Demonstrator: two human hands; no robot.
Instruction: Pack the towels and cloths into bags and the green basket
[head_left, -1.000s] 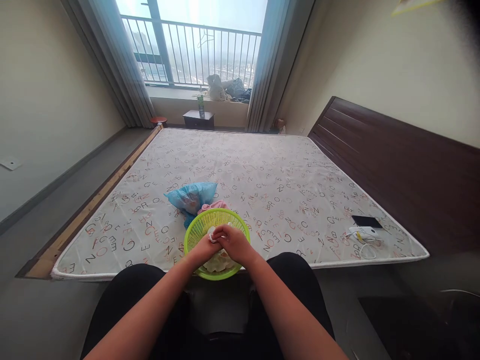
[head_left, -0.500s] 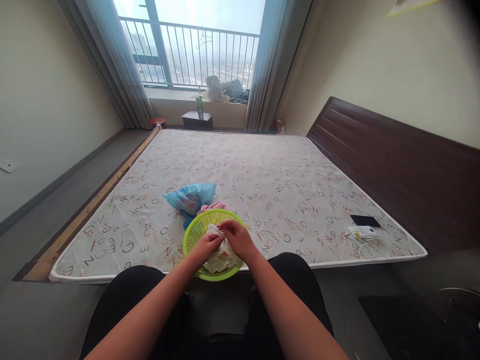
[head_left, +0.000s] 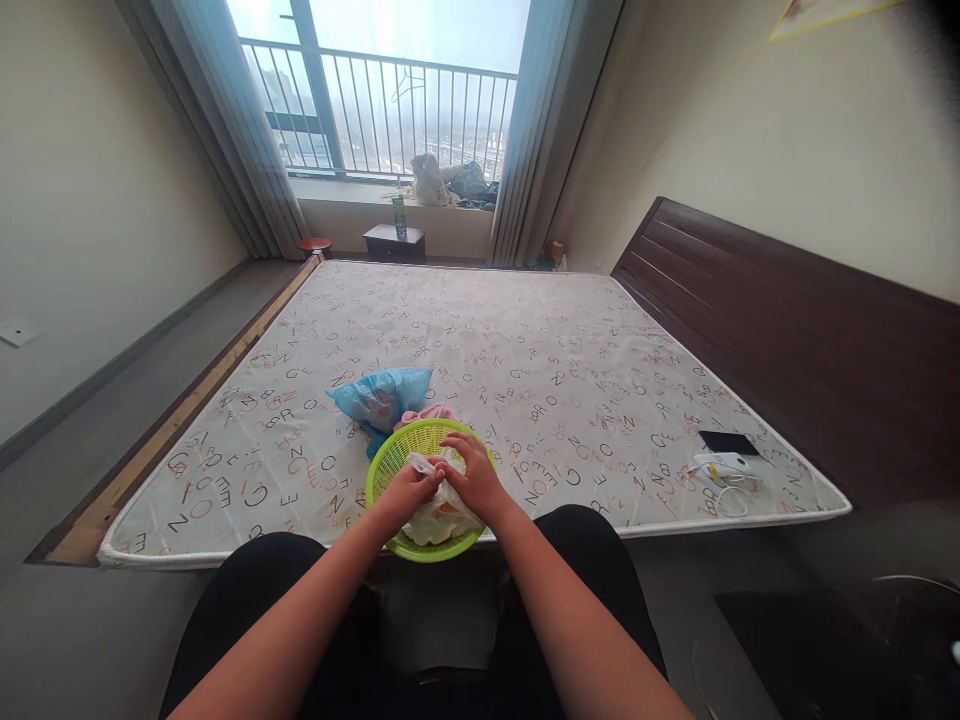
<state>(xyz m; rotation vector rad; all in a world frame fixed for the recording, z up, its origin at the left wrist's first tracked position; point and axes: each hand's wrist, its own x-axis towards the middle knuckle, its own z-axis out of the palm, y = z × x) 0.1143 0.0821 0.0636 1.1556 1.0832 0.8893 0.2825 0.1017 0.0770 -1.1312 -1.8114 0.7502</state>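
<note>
A white, partly see-through plastic bag [head_left: 444, 522] sits in a lime-green mesh basket [head_left: 390, 462] at the mattress's near edge. My left hand [head_left: 407, 496] is closed, pinching the gathered top of this bag between thumb and fingers. Close beside it, my right hand [head_left: 477, 478] has its fingers raised and apart from the thumb, whose tip touches the bag near the left fingertips. What the bag holds is hard to make out; an orange patch shows low on it. Behind the basket lie a blue plastic bag [head_left: 386, 395] and a pink cloth [head_left: 426, 412].
The basket rests on the letter-printed mattress [head_left: 495, 330], partly over its front edge. A dark phone [head_left: 729, 442] and a white device with a cable [head_left: 724, 465] lie at the right. A wooden headboard [head_left: 780, 270] stands along the right wall. My knees flank the basket.
My right hand's fingers have lifted and spread away from the bag's top, where they were pinched before. The left hand keeps its pinch. The basket stays in place.
</note>
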